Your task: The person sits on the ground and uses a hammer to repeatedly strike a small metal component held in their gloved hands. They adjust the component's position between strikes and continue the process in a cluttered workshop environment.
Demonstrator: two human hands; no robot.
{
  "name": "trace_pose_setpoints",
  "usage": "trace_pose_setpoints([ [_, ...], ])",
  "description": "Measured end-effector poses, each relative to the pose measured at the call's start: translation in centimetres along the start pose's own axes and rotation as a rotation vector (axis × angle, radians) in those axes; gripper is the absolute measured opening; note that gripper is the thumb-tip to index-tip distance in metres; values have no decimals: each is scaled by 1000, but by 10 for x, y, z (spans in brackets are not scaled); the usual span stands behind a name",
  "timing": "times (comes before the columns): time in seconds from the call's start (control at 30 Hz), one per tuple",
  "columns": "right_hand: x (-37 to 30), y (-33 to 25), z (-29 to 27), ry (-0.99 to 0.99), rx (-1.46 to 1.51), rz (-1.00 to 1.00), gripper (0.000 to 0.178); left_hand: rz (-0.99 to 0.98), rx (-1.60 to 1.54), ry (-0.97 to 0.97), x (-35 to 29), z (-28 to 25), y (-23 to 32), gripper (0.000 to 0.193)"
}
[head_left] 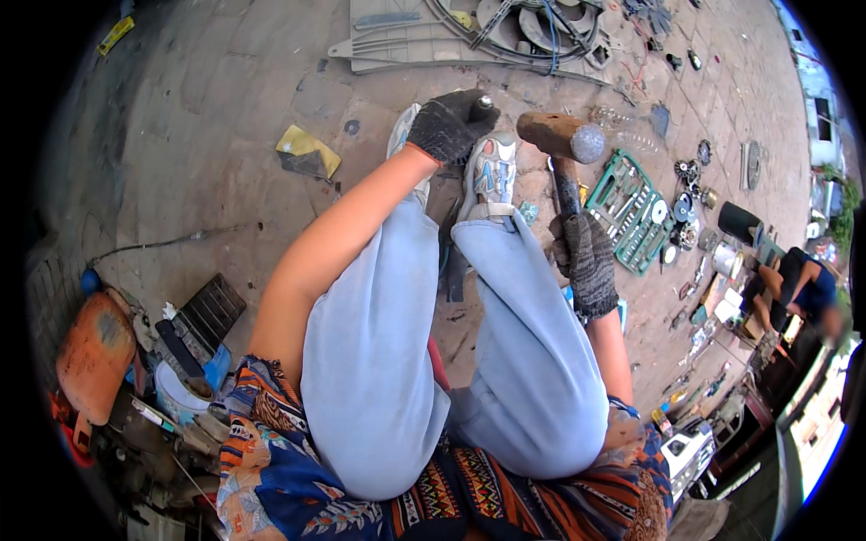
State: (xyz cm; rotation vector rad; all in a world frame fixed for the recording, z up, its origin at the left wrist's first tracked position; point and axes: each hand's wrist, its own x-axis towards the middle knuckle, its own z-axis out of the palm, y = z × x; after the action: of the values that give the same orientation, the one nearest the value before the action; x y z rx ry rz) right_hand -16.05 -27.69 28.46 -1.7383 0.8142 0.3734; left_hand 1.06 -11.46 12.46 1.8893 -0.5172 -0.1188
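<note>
My right hand [585, 263], in a grey knitted glove, is closed round the dark handle of a sledgehammer [561, 137]. Its heavy head is rusty brown, with a worn, shiny round face. To the left of that head, my left hand [454, 126], in a dark glove, is closed in a fist. A shiny metal end [485, 102] pokes out of it; the rest of this metal piece is hidden. Both hands are above the ground near my shoes [493, 171], the left one between them and slightly beyond.
A grey fan shroud [388, 41] lies at the far side. A green socket set case [624, 209] is open on the right, with metal parts [687, 207] beside it. Yellow sandpaper-like sheet [308, 153] lies left. Another person [806, 281] crouches at the far right.
</note>
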Motion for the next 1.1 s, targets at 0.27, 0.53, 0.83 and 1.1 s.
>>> trace_pose_setpoints([
  [0.27,-14,-41,-4,-7,-180,-104,36,-75,-55,-84,-9,-5,6,23],
  [0.53,-32,-58,6,51,-408,-219,23,-78,-36,-218,-13,-19,23,24],
  [0.83,-47,-74,-3,154,-424,-566,34,36,30,-205,-19,-10,12,23],
  [1.1,3,9,8,165,-553,-503,27,-2,53,-178,-12,1,4,27],
])
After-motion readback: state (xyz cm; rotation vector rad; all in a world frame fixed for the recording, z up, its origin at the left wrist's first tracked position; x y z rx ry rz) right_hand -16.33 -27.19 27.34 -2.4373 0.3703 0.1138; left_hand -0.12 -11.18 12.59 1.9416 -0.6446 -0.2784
